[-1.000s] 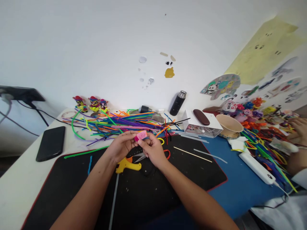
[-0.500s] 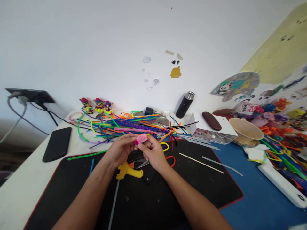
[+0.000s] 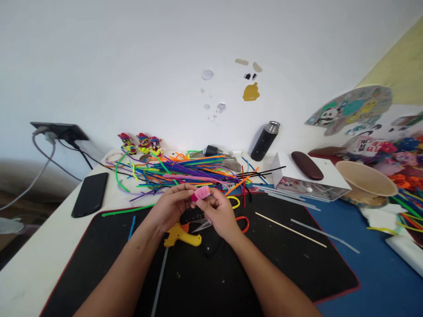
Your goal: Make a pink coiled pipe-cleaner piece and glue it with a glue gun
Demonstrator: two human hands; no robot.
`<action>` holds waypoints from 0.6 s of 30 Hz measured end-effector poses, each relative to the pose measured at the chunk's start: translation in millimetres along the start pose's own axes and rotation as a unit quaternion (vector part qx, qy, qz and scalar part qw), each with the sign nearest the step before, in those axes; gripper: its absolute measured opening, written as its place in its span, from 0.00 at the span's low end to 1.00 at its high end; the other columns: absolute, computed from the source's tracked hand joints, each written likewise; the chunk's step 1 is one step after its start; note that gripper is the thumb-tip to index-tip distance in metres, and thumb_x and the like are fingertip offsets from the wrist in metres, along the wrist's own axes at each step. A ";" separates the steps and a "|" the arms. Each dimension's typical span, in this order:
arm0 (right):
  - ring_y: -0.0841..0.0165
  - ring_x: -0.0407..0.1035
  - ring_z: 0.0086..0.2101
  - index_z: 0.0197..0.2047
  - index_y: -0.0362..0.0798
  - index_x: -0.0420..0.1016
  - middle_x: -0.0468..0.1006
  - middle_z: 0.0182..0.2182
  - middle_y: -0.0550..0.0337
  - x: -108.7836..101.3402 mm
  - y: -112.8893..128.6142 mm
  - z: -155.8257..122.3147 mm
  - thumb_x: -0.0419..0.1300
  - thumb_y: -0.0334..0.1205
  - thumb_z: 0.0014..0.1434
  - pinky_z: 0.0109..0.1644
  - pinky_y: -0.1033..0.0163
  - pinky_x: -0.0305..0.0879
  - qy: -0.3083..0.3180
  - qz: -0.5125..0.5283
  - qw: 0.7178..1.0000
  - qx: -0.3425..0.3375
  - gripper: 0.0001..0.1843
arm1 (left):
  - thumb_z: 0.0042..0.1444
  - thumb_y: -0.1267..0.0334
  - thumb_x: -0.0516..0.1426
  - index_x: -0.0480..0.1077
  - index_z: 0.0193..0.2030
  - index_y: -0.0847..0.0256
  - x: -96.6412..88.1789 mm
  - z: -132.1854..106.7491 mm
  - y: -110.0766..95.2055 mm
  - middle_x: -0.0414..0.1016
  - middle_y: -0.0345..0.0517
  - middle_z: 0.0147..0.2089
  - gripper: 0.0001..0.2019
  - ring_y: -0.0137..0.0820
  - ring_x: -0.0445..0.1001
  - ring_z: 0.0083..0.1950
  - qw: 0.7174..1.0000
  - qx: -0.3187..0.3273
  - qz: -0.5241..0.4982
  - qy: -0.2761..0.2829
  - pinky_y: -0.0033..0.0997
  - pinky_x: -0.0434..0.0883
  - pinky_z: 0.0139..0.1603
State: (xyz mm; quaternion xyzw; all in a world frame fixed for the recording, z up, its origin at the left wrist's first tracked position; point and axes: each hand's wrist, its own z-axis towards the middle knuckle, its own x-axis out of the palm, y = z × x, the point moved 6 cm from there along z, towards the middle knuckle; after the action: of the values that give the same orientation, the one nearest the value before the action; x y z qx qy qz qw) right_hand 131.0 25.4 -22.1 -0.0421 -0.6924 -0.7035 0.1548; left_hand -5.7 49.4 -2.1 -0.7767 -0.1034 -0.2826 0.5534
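Observation:
Between my two hands is a small pink and magenta coil of wound pipe cleaner (image 3: 202, 192). My left hand (image 3: 172, 204) pinches its darker magenta end with thumb and fingers. On the other side my right hand (image 3: 219, 212) grips the lighter pink part between thumb and fingertips. Under the hands lies a yellow glue gun (image 3: 182, 236) with a clear glue stick trailing from its back. Scissors (image 3: 243, 223) with a red and a yellow handle loop rest beside it, their blades partly hidden by my right hand.
Many coloured pipe cleaners (image 3: 194, 172) are heaped behind the black mat (image 3: 198, 286). A phone (image 3: 90, 194) lies at the left, with small figurines (image 3: 143, 143) at the back. Rightward stand a black flask (image 3: 265, 141), a white box (image 3: 325, 178) and a bowl (image 3: 365, 180).
The view has turned slightly left, so everything sits further right in the picture. Both hands keep hold of the pink coil in almost the same pose.

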 end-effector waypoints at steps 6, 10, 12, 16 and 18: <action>0.76 0.52 0.17 0.46 0.49 0.75 0.70 0.21 0.70 6.0 5.5 3.2 0.74 0.62 0.57 0.19 0.67 0.45 0.008 -0.002 1.000 -0.001 0.27 | 0.44 0.66 0.76 0.83 0.35 0.68 -3.5 -0.8 -4.2 0.81 0.46 0.31 0.13 0.28 0.76 0.28 1.000 0.003 -0.018 -0.006 0.25 0.76 0.32; 0.76 0.51 0.18 0.46 0.50 0.76 0.65 0.21 0.72 13.6 12.0 10.2 0.74 0.61 0.57 0.20 0.67 0.45 0.018 -0.019 1.000 -0.013 0.26 | 0.45 0.65 0.75 0.83 0.36 0.69 -5.8 -2.2 -11.4 0.80 0.46 0.32 0.13 0.28 0.76 0.30 0.999 0.015 -0.041 0.008 0.25 0.76 0.31; 0.75 0.51 0.18 0.46 0.51 0.77 0.63 0.21 0.73 16.8 14.1 13.4 0.74 0.60 0.58 0.20 0.67 0.45 0.021 -0.031 0.999 -0.018 0.25 | 0.48 0.66 0.74 0.83 0.37 0.69 -7.5 -2.6 -14.4 0.79 0.46 0.32 0.11 0.28 0.76 0.30 0.998 0.023 -0.050 0.013 0.25 0.76 0.31; 0.75 0.51 0.18 0.46 0.50 0.76 0.62 0.20 0.73 18.3 12.0 15.6 0.74 0.60 0.57 0.20 0.67 0.45 0.020 -0.033 0.999 -0.012 0.25 | 0.49 0.67 0.73 0.83 0.36 0.68 -10.4 -1.7 -14.0 0.80 0.46 0.33 0.09 0.28 0.76 0.30 0.998 0.024 -0.052 0.013 0.24 0.76 0.31; 0.75 0.51 0.18 0.46 0.50 0.76 0.64 0.20 0.72 16.2 10.2 14.8 0.74 0.61 0.58 0.21 0.67 0.44 0.020 -0.026 0.999 -0.010 0.26 | 0.49 0.67 0.73 0.83 0.37 0.68 -11.1 -0.6 -11.6 0.81 0.47 0.34 0.09 0.29 0.77 0.31 0.999 0.026 -0.044 0.009 0.24 0.76 0.31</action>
State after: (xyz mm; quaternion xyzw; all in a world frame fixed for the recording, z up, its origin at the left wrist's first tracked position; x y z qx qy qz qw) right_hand 116.2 37.5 -7.3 -0.0117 -0.6831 -0.7147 0.1495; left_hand -20.5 54.7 1.2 -0.7539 -0.1399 -0.3113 0.5613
